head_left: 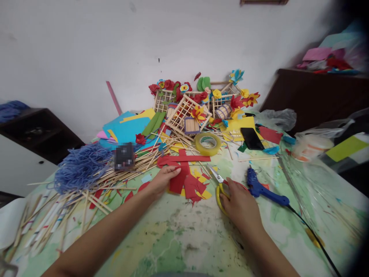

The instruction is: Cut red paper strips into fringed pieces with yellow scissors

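Observation:
Just left of the table's middle, my left hand [165, 180] has its thumb and fingers together at the edge of a red paper piece [176, 184]. Beside it lie cut red scraps [194, 187] over yellow ones, and a long red strip [197, 158] crosses behind. My right hand [242, 204] is closed around scissors [219, 179] with yellow and red handles. Their blades point up and left, apart from the paper; the hand hides part of the handles. A blue glue gun [266, 191] lies to the right of this hand.
Behind the hands are a tape roll [208, 144], a black phone [252, 138] and stick frames [187, 113] with paper flowers. Blue yarn [82, 166] and wooden sticks [138, 165] are heaped at left. The glue gun's cord [314, 236] runs toward the lower right.

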